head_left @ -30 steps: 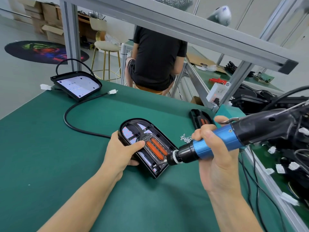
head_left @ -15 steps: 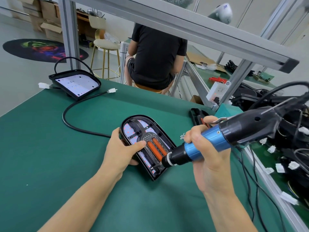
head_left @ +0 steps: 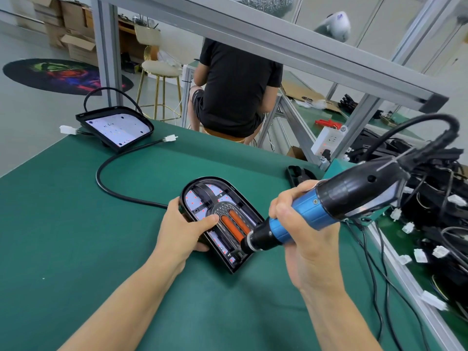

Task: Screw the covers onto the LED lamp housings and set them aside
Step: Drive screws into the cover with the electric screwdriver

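Fingers of the right hand curl tight around the blue barrel of the electric screwdriver, right of centre in the frame, with its black nose angled down and left onto the lower right corner of the lamp housing; the bit itself is hidden behind the nose. Left hand grips the housing's left edge, thumb laid across the clear cover and the other fingers tucked under the rim. That arch-shaped black housing lies on the green worktop at the centre of the frame, with 2 orange bars under its cover. Its black cable loops off to the upper left and ends in a white plug. A second housing sits at the worktop's far corner in the upper left. Behind it a seated person in a black shirt faces away. Black parts and white connectors pile at the right edge.
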A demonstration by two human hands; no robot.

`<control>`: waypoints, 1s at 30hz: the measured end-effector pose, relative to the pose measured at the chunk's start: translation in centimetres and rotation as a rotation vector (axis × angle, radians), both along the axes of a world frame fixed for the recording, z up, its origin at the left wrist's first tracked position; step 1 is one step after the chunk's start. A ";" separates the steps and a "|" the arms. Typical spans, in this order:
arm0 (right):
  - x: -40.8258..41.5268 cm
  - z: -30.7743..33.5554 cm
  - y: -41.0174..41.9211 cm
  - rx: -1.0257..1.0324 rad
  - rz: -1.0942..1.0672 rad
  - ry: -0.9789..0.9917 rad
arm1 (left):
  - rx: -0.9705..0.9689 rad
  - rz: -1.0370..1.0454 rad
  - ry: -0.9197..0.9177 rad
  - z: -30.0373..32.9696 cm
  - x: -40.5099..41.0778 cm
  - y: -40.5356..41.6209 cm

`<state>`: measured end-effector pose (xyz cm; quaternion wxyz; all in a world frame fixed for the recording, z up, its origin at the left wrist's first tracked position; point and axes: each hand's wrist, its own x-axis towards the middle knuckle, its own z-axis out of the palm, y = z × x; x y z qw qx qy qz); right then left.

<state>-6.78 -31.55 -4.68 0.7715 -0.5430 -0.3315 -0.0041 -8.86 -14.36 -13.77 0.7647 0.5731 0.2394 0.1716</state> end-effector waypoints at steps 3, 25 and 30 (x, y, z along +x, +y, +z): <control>-0.1 0.0 0.0 -0.039 0.036 -0.039 | -0.005 0.004 0.004 -0.1 0.1 0.1; 0.6 0.9 -1.3 0.144 -0.121 0.097 | -0.010 -0.020 0.020 -0.6 0.4 0.5; 3.3 3.1 -6.0 -0.020 -0.474 0.102 | -0.007 -0.018 0.014 -0.6 0.3 0.5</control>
